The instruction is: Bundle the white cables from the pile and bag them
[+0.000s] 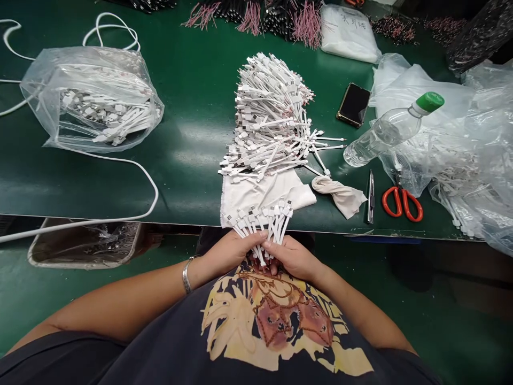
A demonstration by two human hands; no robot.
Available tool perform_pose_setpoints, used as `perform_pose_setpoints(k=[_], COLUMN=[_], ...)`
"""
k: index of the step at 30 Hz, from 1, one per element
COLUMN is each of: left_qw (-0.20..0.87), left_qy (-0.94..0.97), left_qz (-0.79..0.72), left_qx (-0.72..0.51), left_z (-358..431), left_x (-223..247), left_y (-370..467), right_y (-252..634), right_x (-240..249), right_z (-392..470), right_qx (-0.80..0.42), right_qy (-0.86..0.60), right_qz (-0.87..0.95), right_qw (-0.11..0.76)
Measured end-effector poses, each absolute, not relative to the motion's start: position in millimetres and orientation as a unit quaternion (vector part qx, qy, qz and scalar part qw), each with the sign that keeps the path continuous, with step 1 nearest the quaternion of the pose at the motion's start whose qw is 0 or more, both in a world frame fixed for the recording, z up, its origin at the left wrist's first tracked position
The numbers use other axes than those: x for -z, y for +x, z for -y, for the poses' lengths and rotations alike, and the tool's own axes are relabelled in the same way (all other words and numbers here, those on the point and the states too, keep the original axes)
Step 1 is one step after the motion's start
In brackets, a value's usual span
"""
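Now the left hand (229,250) and the right hand (295,256) are both pinching short white metal-tipped cables (276,220), which are fanning lengthwise forward.

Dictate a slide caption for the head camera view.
Both hands hold a bunch of short white cables before a green table.

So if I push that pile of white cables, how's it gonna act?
The pile will likely shift piecemeal, since no tie shows around it. Single cables probably flex only slightly: they look short and mostly straight.
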State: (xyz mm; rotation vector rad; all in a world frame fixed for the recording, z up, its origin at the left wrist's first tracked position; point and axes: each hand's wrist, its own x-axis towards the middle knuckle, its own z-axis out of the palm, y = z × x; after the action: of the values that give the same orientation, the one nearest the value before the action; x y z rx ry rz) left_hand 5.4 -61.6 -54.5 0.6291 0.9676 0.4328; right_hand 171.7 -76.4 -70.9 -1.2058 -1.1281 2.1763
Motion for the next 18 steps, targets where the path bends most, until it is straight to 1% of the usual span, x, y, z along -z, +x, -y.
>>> perform_pose_setpoints(k=[7, 10, 14, 18], left_qw=[0.808, 0.810, 0.819, 0.785], left_qy=[0.336, 0.346, 0.363, 0.355], left_qz=[-0.439, -0.424, -0.387, -0.449], left_qx=[-0.204, -0.211, -0.219, -0.238], left_z=[62, 62, 62, 63], left_x=[52, 51, 50, 55], left_y=[2, 2, 0, -2], right_y=[173, 176, 178, 178], right_x=[68, 72, 81, 82], right_z=[77, 80, 86, 88], right_qx=[-0.794, -0.820, -0.828, -0.799], right_qy=[-0.401, -0.384, -0.397, -0.436], right_qz=[0.405, 0.354, 0.281, 0.269], right_qw=[0.212, 0.234, 0.278, 0.315])
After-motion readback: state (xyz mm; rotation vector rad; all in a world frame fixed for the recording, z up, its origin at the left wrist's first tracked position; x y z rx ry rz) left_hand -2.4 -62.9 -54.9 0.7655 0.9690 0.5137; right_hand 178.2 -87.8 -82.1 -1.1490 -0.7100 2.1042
